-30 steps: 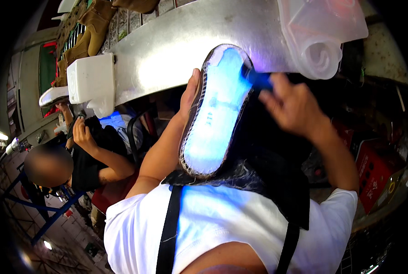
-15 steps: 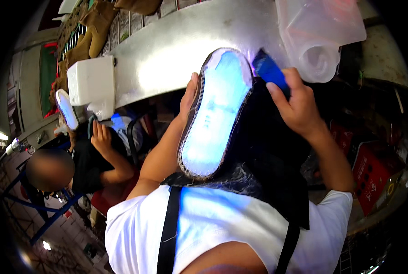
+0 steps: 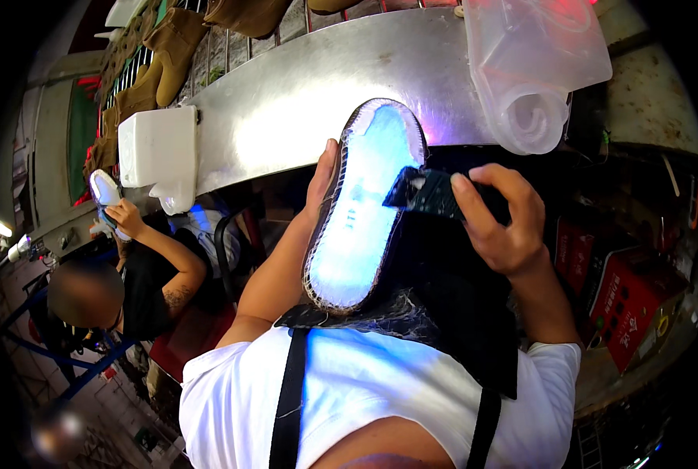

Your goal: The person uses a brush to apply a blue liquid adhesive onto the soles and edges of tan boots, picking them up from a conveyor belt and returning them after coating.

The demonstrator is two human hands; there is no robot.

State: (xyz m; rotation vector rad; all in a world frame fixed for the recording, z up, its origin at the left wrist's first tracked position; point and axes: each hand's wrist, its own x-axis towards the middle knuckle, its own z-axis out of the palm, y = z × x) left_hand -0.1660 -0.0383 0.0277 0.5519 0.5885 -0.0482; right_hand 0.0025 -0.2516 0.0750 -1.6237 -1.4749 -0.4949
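A shoe (image 3: 362, 211) is held sole-up over the near edge of the metal table (image 3: 302, 102), its pale sole lit bluish. The left hand (image 3: 323, 181) grips its far side, fingers wrapped behind. The right hand (image 3: 499, 220) pinches a dark brush (image 3: 427, 193) against the sole's right edge. On the table stand a white container (image 3: 157, 148) at the left and a clear plastic jug (image 3: 532, 66) at the right. At far left, another person's hand (image 3: 122, 217) lifts a second shoe (image 3: 105, 187).
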